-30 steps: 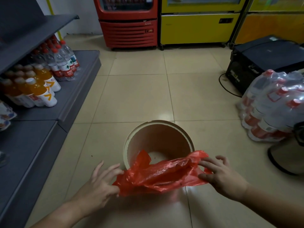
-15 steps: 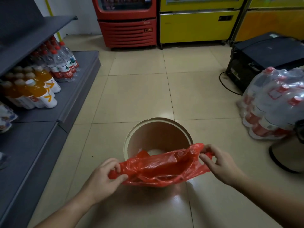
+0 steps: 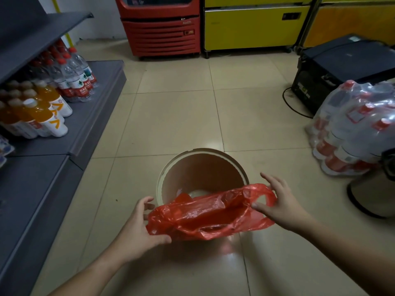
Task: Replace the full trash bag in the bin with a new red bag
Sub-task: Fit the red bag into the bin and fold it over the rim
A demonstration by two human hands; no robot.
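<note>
A round beige bin [image 3: 202, 153] stands on the tiled floor with nothing but a corner of red plastic inside. A crumpled red bag [image 3: 208, 213] is stretched over the bin's near rim, between my two hands. My left hand [image 3: 136, 229] holds the bag's left end, thumb under it and fingers behind. My right hand [image 3: 280, 202] pinches the bag's right edge with thumb and fingers, some fingers spread.
A grey shelf unit [image 3: 64, 124] with orange drink bottles [image 3: 44, 116] and water bottles [image 3: 72, 77] runs along the left. Shrink-wrapped bottle packs [image 3: 352, 129], a black box [image 3: 342, 69] with a cable, and a round stand base [image 3: 372, 195] sit at right. Red and yellow coolers [image 3: 245, 26] line the back.
Both hands have spread the red bag wider across the bin's near rim. My right hand moved right and up; my left hand shifted its hold from a fist to thumb and fingers.
</note>
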